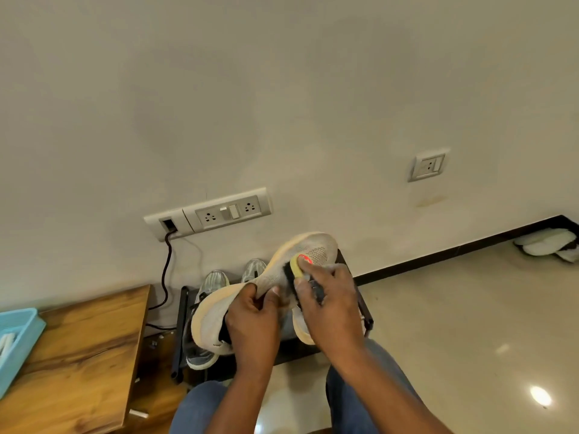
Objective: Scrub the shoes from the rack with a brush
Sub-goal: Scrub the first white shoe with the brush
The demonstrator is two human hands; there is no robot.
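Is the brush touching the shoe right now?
Touching. The head view shows the brush, gripped by the right hand, with its dark bristles pressed against the beige shoe.

Warm, even indoor light fills the scene, moderately bright. The wall point(282, 89) shows faint, soft patches of shade. A small bright glare spot sits on the glossy floor point(470, 324) at lower right, with a weaker sheen above it. Wide-angle distortion tilts and bends straight lines, such as the skirting point(454, 252). Detail is slightly soft throughout; the hands look a little blurred.
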